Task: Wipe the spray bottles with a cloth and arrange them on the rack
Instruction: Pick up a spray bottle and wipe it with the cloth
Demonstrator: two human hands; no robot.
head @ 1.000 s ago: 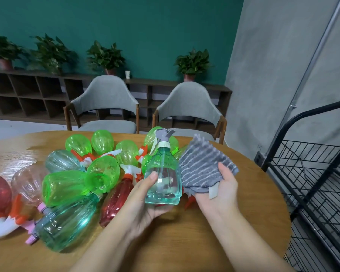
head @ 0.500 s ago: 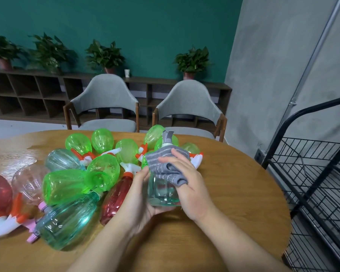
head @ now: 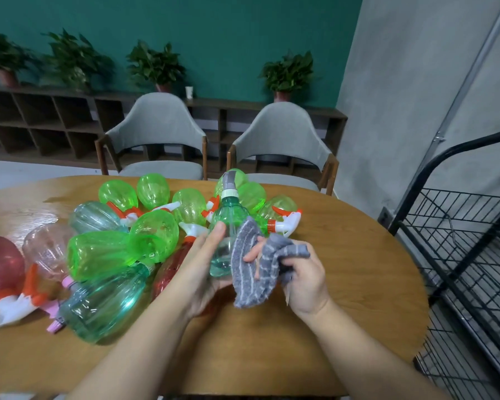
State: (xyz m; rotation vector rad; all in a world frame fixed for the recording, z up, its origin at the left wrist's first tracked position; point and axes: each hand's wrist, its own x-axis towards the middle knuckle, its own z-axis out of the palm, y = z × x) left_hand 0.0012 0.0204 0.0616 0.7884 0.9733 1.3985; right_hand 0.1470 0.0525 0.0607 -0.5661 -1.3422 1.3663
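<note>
My left hand (head: 198, 272) grips an upright teal spray bottle (head: 227, 223) with a grey nozzle, above the round wooden table (head: 344, 298). A grey striped cloth (head: 250, 264) is bunched in my right hand (head: 305, 280) and lies against the bottle's right side, hanging below it. Several more spray bottles lie in a heap on the table to the left: green ones (head: 107, 252), a teal one (head: 98, 307), a red one (head: 0, 264) and a pale pink one (head: 48, 249). The black wire rack (head: 459, 226) stands at the right of the table.
Two grey chairs (head: 156, 134) stand behind the table. A low wooden shelf unit (head: 41, 122) with potted plants runs along the green wall. A grey wall and a metal pipe (head: 468, 73) are behind the rack.
My right hand brought the cloth onto the bottle, then slid it down the bottle's right side. The neck and nozzle now show again. My left hand kept its hold.
</note>
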